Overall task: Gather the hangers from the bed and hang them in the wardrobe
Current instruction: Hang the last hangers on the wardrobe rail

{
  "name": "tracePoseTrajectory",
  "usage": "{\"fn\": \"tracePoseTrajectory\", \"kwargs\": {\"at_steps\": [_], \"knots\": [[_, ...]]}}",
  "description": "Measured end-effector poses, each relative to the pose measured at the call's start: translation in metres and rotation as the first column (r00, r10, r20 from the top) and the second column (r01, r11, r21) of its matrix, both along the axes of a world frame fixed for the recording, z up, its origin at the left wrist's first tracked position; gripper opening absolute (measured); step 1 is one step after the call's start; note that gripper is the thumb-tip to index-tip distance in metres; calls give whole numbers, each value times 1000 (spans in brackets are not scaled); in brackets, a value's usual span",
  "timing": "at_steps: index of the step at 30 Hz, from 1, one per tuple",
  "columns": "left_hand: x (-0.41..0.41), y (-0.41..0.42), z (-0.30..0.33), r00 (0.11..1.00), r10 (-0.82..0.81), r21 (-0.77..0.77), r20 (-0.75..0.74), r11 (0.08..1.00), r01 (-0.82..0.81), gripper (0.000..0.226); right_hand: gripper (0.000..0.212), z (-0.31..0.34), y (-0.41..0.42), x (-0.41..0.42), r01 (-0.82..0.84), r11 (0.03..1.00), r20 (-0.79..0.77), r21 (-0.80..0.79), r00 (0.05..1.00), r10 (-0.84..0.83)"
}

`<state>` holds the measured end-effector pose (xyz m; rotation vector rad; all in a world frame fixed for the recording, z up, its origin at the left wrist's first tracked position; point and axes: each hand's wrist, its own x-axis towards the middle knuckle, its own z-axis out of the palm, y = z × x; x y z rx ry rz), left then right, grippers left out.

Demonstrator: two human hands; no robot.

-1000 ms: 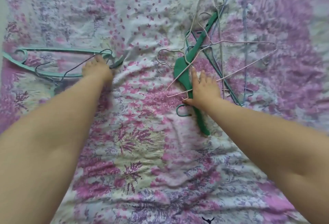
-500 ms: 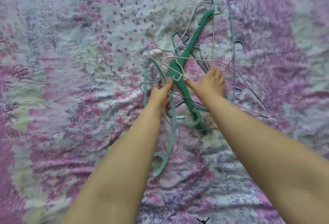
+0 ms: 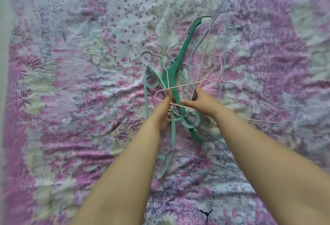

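— Where the two forearms meet, just right of the frame's centre, what lies on the bed (image 3: 75,85)?

— A tangle of hangers on the pink and lilac flowered bedsheet (image 3: 267,49). A dark green plastic hanger (image 3: 180,64) runs from upper right down toward the centre, its lower end passing between the hands. Pale teal plastic hangers (image 3: 172,130) lie along its left side and reach toward the lower centre. A pink wire hanger (image 3: 237,90) spreads to the right, its hook up near the right of the pile, and thin blue wire hangers (image 3: 225,33) run upward at the upper right.

— What has the left hand (image 3: 165,110) got?

— Its fingers are curled closed around the bunch where the teal hangers and a pink wire cross; the thumb points up the frame against the green hanger.

— And the right hand (image 3: 201,102)?

— It is in the pile from the right, thumb stretched left toward the other hand, touching the pink wire. The other fingers bend down among the wires; whether they actually grip one, I cannot tell.

— Are the hands apart?

— Nearly touching, with the green hanger between them.
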<state>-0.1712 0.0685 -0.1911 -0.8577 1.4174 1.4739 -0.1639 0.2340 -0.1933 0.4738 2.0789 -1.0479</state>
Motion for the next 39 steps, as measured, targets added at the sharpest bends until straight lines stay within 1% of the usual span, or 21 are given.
{"fn": "tracePoseTrajectory", "kwargs": {"at_steps": [1,2,3,5,7,9,10,11,14,16,17,19,20,21,24,27,31,33,36,37,39], "knots": [[11,-3,4,998,55,29,9,998,-56,99,69,3,-5,7,12,1000,-2,-3,1000,-12],[22,-7,3,993,120,60,15,991,-121,102,65,5,-10,14,30,999,-17,28,999,-29],[33,-9,5,979,204,86,15,975,-204,100,58,7,-15,20,46,994,-31,103,999,-43],[56,-13,11,942,336,98,1,937,-334,79,43,18,-26,33,76,960,-70,269,996,-60],[77,-16,19,942,331,57,-58,943,-328,55,36,31,-36,46,84,949,-94,304,994,-58],[94,-22,34,950,297,41,-93,955,-294,41,34,41,-42,62,39,964,-115,264,993,-8],[101,-27,42,950,299,54,-91,954,-295,41,33,46,-45,70,9,971,-132,238,991,23],[106,-29,52,944,318,93,-86,946,-310,45,33,51,-46,76,-14,976,-153,219,987,48],[131,-45,83,919,377,220,-116,912,-346,65,44,70,-51,93,-35,984,-200,176,977,71],[149,-55,106,907,397,261,-138,898,-354,72,46,88,-55,104,-44,994,-221,96,973,65],[158,-57,117,904,398,246,-156,902,-354,67,46,96,-57,109,-46,998,-216,43,975,54],[173,-62,138,904,378,170,-200,922,-348,47,41,116,-60,118,-42,997,-195,-67,980,28],[181,-62,149,898,375,124,-232,927,-355,37,34,130,-61,123,-35,992,-188,-118,982,12],[188,-59,161,887,386,109,-253,923,-370,31,26,143,-61,128,-35,984,-188,-175,982,2],[211,-55,191,839,476,133,-263,880,-457,34,27,188,-63,147,-68,952,-173,-299,985,16],[238,-50,219,790,534,170,-300,845,-507,41,25,229,-67,174,-142,927,-216,-346,974,69],[288,-45,246,667,656,161,-354,745,-647,34,26,275,-74,213,-255,916,-269,-311,948,172],[310,-47,258,589,727,153,-353,666,-730,41,29,292,-80,231,-331,904,-314,-269,918,243],[339,-54,281,507,797,59,-329,553,-831,31,30,315,-96,256,-464,856,-366,-228,856,366],[349,-59,287,475,813,30,-337,514,-857,34,31,322,-103,265,-485,839,-367,-247,848,382],[373,-74,299,434,830,17,-349,469,-883,38,32,339,-116,284,-471,810,-329,-350,871,365]]}}
